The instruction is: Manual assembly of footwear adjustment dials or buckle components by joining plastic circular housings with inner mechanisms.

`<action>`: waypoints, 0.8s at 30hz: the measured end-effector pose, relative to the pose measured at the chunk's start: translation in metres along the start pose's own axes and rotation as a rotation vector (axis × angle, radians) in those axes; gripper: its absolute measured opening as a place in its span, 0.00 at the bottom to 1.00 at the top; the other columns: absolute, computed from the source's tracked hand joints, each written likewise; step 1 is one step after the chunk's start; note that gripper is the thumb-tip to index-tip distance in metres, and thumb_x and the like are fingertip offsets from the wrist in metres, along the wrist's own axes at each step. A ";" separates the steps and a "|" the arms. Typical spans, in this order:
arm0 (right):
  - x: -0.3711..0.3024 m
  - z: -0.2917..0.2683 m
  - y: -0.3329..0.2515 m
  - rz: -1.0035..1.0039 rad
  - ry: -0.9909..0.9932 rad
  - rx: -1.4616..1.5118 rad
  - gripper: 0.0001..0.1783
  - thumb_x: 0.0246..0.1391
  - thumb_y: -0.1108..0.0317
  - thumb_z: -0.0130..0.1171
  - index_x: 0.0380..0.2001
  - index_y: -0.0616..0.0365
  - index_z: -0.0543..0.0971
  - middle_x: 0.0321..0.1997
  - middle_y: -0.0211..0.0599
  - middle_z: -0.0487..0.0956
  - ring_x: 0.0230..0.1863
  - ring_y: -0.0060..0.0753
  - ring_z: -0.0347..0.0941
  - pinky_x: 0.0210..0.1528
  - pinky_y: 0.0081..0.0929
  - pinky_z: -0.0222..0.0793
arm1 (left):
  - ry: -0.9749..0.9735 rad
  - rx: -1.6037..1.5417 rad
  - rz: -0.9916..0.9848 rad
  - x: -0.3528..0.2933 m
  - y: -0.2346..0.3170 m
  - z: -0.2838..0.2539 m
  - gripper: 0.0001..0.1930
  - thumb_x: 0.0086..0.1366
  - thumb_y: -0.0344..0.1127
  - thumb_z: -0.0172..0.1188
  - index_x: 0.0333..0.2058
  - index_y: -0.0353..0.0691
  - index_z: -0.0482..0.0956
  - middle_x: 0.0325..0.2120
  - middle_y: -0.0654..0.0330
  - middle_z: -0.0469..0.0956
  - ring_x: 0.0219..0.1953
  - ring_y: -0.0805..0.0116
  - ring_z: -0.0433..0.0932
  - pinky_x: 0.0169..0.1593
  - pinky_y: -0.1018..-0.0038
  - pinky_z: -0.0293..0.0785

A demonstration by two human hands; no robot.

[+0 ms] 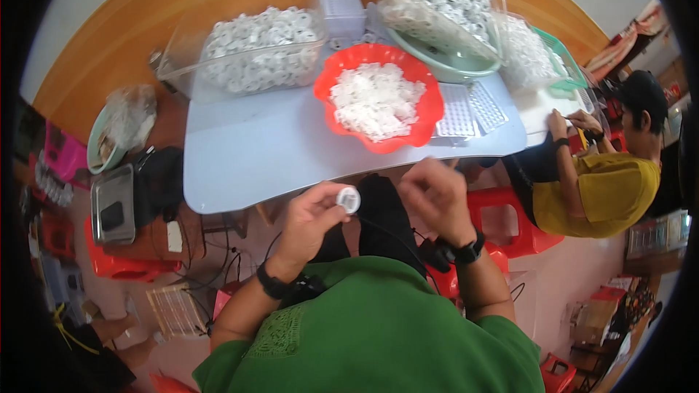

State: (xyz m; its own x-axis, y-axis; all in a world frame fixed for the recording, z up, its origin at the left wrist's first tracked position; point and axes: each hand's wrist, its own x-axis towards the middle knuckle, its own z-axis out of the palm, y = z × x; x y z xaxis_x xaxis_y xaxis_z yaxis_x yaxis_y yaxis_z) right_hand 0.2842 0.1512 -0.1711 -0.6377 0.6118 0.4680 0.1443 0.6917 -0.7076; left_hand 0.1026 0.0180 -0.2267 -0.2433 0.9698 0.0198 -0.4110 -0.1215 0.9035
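Observation:
Below the near edge of the table, my left hand (309, 224) pinches a small round white plastic piece (349, 200) between thumb and fingers. Its round face is turned up, with a paler grey middle. My right hand (439, 200) hangs to the right of it, apart from the piece, with fingers bent and smeared by motion; whether anything is in them cannot be made out. Ahead of both hands, a red scalloped bowl (429, 118) stands at the table edge, heaped with small white translucent parts (378, 98).
On the pale blue table (240, 142) stand a clear bin (182, 65) of white round pieces, a tilted clear bin (404, 0) over a green basin (437, 65), and clear blister trays (457, 113). A co-worker in yellow (611, 189) sits at the right, near a red stool (502, 222).

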 end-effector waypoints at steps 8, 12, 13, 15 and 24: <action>0.016 -0.106 0.138 0.494 0.322 -0.305 0.04 0.48 0.75 0.57 0.26 0.66 0.77 0.19 0.31 0.74 0.20 0.19 0.69 0.21 0.19 0.64 | 0.041 -0.259 -0.144 0.007 0.003 -0.007 0.15 0.65 0.27 0.49 0.50 0.28 0.69 0.44 0.46 0.74 0.38 0.68 0.76 0.42 0.76 0.75; 0.044 -0.079 0.079 0.424 0.073 -0.040 0.03 0.45 0.77 0.57 0.26 0.66 0.77 0.20 0.40 0.76 0.22 0.30 0.72 0.27 0.28 0.67 | 0.050 -0.288 -0.162 0.018 -0.001 -0.007 0.15 0.66 0.28 0.49 0.50 0.29 0.69 0.45 0.44 0.74 0.38 0.68 0.77 0.42 0.76 0.76; 0.051 -0.071 0.078 0.310 0.033 -0.126 0.03 0.45 0.77 0.57 0.26 0.66 0.77 0.21 0.43 0.76 0.24 0.35 0.73 0.29 0.29 0.67 | 0.049 -0.286 -0.163 0.021 0.000 -0.007 0.15 0.66 0.28 0.49 0.50 0.29 0.69 0.45 0.44 0.74 0.38 0.68 0.77 0.42 0.76 0.76; 0.066 -0.072 0.087 0.160 0.015 -0.287 0.03 0.43 0.76 0.56 0.25 0.65 0.76 0.24 0.48 0.76 0.27 0.46 0.74 0.32 0.32 0.68 | 0.040 -0.321 -0.170 0.023 -0.001 -0.006 0.15 0.65 0.28 0.49 0.50 0.30 0.69 0.44 0.44 0.74 0.37 0.68 0.77 0.41 0.76 0.76; 0.072 -0.138 0.234 0.351 0.171 -0.519 0.06 0.43 0.73 0.54 0.21 0.62 0.79 0.23 0.51 0.77 0.29 0.53 0.74 0.34 0.40 0.69 | 0.043 -0.331 -0.188 0.025 -0.003 -0.015 0.15 0.64 0.25 0.50 0.49 0.30 0.69 0.41 0.45 0.75 0.35 0.67 0.77 0.39 0.74 0.76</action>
State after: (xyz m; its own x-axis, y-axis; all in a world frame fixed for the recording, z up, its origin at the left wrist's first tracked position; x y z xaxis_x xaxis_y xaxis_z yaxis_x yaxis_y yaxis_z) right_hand 0.3764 0.4104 -0.2297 -0.3629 0.8579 0.3636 0.6961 0.5091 -0.5063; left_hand 0.0845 0.0397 -0.2348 -0.1705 0.9727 -0.1572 -0.7116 -0.0112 0.7024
